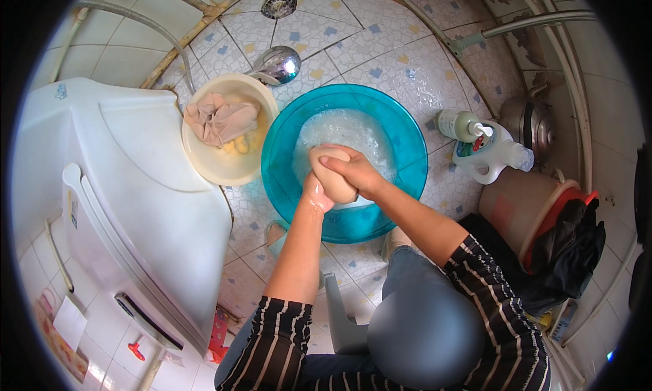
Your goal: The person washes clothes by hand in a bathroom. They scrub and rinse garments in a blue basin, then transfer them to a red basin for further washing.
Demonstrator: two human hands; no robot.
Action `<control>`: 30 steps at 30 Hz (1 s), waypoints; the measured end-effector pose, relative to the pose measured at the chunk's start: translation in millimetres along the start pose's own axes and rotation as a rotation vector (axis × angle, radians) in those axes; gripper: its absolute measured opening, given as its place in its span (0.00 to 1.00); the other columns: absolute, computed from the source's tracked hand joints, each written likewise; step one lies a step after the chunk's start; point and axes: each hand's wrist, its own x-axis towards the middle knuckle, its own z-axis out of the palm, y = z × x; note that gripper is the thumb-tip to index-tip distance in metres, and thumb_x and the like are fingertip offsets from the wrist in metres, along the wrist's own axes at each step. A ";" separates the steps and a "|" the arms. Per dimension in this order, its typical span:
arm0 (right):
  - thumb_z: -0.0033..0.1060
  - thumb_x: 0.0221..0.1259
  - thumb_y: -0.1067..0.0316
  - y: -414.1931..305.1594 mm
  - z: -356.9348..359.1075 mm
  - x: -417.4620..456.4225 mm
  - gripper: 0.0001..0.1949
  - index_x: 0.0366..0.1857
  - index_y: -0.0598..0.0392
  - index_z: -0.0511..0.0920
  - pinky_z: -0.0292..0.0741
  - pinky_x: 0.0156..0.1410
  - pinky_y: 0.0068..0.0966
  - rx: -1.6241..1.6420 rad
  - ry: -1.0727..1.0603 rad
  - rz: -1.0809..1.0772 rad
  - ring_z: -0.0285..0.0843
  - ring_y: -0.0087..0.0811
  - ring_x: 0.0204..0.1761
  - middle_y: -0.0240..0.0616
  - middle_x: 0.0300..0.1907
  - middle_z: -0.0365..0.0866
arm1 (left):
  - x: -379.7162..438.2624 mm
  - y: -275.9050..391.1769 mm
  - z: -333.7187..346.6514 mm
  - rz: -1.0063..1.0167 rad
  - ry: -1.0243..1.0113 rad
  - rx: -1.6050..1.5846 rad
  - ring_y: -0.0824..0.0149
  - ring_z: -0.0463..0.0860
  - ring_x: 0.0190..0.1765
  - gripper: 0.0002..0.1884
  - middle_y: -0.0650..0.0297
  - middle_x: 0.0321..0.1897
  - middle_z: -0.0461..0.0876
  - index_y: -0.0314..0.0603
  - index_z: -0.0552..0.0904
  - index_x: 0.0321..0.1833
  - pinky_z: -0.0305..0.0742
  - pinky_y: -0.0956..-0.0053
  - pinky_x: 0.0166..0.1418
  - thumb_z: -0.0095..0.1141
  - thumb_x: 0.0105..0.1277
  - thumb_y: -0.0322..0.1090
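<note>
Both my hands hold a beige, smooth, rounded garment that looks like a moulded bra cup (333, 179), low over a teal plastic basin (280, 187). My left hand (317, 191) is wet and supports it from the left and below, its fingers mostly hidden. Around its upper right side wrap the fingers of my right hand (356, 169), with the thumb across the front. Foamy, whitish water (346, 123) fills the bottom of the basin. Whether part of the garment dips into the water cannot be seen.
A cream basin (219, 172) with beige cloth (224, 118) touches the teal one. Behind lie a shower head (280, 65) and floor drain (278, 5). A pump bottle (458, 125), detergent jug (486, 157), kettle (530, 123) and bucket (509, 207) line the right; a white appliance (168, 228) the left.
</note>
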 end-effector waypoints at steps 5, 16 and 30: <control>0.71 0.53 0.59 -4.9 -11.3 -0.5 0.21 0.49 0.56 0.80 0.76 0.54 0.26 -0.246 0.125 -0.076 0.78 0.31 0.50 0.42 0.48 0.81 | -13.1 10.5 23.1 -0.103 0.074 -0.052 0.59 0.69 0.67 0.33 0.60 0.66 0.68 0.51 0.68 0.67 0.68 0.59 0.67 0.31 0.69 0.65; 0.74 0.46 0.57 -2.7 12.0 -33.8 0.13 0.22 0.48 0.76 0.69 0.44 0.36 -0.970 0.018 -1.049 0.73 0.39 0.36 0.35 0.28 0.74 | -9.2 16.5 4.2 -0.052 -0.120 -0.154 0.61 0.73 0.60 0.27 0.61 0.58 0.74 0.50 0.72 0.61 0.67 0.56 0.66 0.39 0.71 0.60; 0.57 0.53 0.70 22.3 3.0 -8.7 0.04 0.29 0.55 0.81 0.76 0.53 0.34 -0.453 0.293 -0.465 0.80 0.44 0.45 0.46 0.43 0.82 | -12.2 -15.9 21.6 0.122 0.276 -0.222 0.62 0.77 0.55 0.20 0.59 0.52 0.77 0.46 0.74 0.55 0.74 0.64 0.57 0.51 0.66 0.50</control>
